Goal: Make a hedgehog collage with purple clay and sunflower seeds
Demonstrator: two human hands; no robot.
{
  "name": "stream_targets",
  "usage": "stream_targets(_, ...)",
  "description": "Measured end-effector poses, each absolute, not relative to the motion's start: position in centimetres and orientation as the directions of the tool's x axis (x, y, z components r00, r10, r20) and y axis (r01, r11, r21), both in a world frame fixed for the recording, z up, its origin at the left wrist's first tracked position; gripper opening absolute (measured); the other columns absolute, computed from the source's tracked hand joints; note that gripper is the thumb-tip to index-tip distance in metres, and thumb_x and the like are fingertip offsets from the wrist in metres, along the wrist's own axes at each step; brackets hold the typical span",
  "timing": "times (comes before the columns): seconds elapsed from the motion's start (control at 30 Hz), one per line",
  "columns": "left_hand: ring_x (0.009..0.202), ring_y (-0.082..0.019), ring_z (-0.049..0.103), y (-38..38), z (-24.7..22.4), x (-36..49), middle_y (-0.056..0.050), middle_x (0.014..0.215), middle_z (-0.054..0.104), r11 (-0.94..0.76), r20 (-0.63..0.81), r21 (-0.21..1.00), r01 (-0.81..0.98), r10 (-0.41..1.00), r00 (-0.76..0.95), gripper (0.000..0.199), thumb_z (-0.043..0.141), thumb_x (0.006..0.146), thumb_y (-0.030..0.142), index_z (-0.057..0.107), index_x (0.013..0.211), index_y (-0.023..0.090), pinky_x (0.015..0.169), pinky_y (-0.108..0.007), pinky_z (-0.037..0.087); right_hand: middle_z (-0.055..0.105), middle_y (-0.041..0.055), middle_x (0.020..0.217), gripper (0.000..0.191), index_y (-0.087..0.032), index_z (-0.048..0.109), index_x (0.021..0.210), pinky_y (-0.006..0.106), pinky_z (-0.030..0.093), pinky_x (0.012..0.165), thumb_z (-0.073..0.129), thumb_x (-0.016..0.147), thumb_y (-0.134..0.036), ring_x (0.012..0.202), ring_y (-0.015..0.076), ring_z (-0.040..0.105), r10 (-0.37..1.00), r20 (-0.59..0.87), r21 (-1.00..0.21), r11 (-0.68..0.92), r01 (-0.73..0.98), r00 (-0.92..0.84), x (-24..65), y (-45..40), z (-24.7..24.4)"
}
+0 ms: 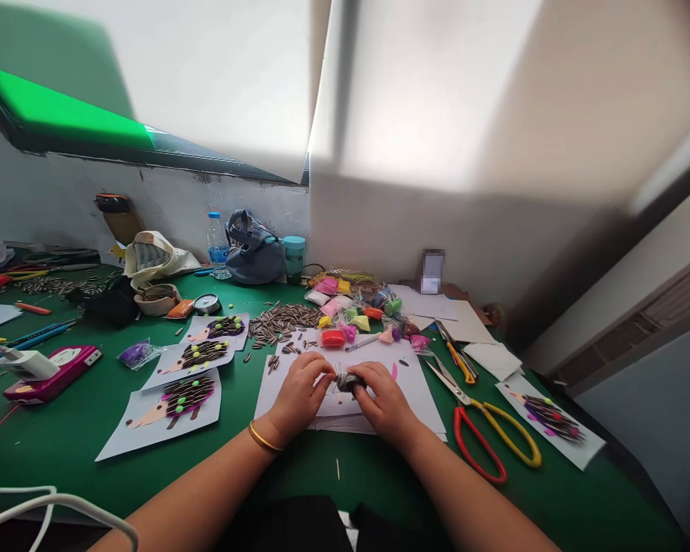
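Note:
Both hands meet over a stack of white paper [419, 391] in front of me. My right hand [384, 399] has its fingers closed around a small dark packet [350, 382] in clear wrapping. My left hand [304, 387], with a gold bangle at the wrist, pinches the wrapping at the packet's left side. A pink mark and a dark seed show on the paper to the right of the hands. Just behind the paper lie a heap of striped seeds [281, 320] and colourful clay packets, among them a red one [332, 338].
Large scissors [463, 395] with red and yellow handles lie at the right, beside a yellow cutter [460, 356]. Hedgehog pictures [201, 437] lie left and right. A pink power strip [51, 376], a bottle [215, 245] and bags stand further left.

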State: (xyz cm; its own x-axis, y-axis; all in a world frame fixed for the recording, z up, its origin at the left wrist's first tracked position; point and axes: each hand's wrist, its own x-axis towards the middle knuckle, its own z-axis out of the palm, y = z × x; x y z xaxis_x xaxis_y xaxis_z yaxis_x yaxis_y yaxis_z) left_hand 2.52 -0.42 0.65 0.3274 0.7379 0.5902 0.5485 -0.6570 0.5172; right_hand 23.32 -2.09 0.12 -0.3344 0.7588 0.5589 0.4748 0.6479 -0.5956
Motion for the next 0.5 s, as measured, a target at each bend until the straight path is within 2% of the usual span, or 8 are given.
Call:
stream_targets(0.13, 0.097, -0.022, 0.054, -0.47, 0.75, 2.42, -0.006, 0.097, 0.059, -0.641, 0.586, 0.531, 0.554, 0.750, 0.305, 0.009, 0.051, 0.093, 0.022, 0.060, 0.089, 0.020, 0.090, -0.037, 0.045, 0.064, 0.0076, 0.110, 0.032, -0.023, 0.060, 0.116, 0.042, 0.048, 0.094, 0.050, 0.087, -0.014, 0.106, 0.0237, 0.056, 0.758, 0.567, -0.591, 0.647, 0.482, -0.322, 23.42, -1.96, 0.01)
stream_targets(0.37, 0.083, -0.021, 0.051, -0.34, 1.04, 2.49, -0.005, 0.084, 0.055, -0.611, 0.543, 0.511, 0.604, 0.775, 0.324, 0.023, 0.039, 0.098, 0.026, 0.052, 0.080, 0.020, 0.078, -0.036, 0.045, 0.065, 0.0075, 0.110, 0.033, -0.023, 0.060, 0.117, 0.041, 0.048, 0.093, 0.051, 0.086, -0.015, 0.105, 0.0232, 0.057, 0.751, 0.577, -0.582, 0.654, 0.483, -0.322, 23.48, -1.94, -0.14)
stream_targets(0.5, 0.082, -0.020, 0.053, -0.28, 0.95, 2.43, -0.004, 0.083, 0.057, -0.618, 0.526, 0.517, 0.592, 0.775, 0.350, 0.026, 0.041, 0.098, 0.030, 0.055, 0.079, 0.020, 0.078, -0.036, 0.045, 0.065, 0.0073, 0.109, 0.032, -0.023, 0.060, 0.116, 0.041, 0.047, 0.093, 0.052, 0.086, -0.014, 0.104, 0.0231, 0.057, 0.750, 0.575, -0.578, 0.656, 0.486, -0.327, 23.45, -1.91, -0.16)
